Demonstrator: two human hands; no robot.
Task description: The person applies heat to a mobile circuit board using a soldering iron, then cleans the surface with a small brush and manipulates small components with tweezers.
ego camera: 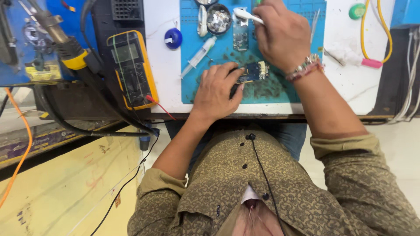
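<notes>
Head view. My left hand lies palm down on the blue work mat, fingers curled shut over the near end of a small blue circuit board, pinning it flat. The board sits just beyond the left fingertips, its far end uncovered. My right hand hovers past the board, closed around a white-handled tool whose handle projects to the left of the knuckles; the working tip is hidden behind the hand, so I cannot tell where it meets the board or whether it does.

Procedure note, as a judgement: keep the left hand's pressure on the board edge only, clear of the components, so the board cannot skate on the mat. Rest the right wrist low for a steady tip. Dark residue marks the mat around the board; stray flecks could foul the work.

Containers. Beyond the right hand, to its left, a round dark dish holds a heap of small pale metallic parts, too small to identify. A clear syringe lies beyond the left hand; its contents cannot be judged. A second bare board lies just left of the right hand. A yellow multimeter stands well left of the left hand, off the mat.
</notes>
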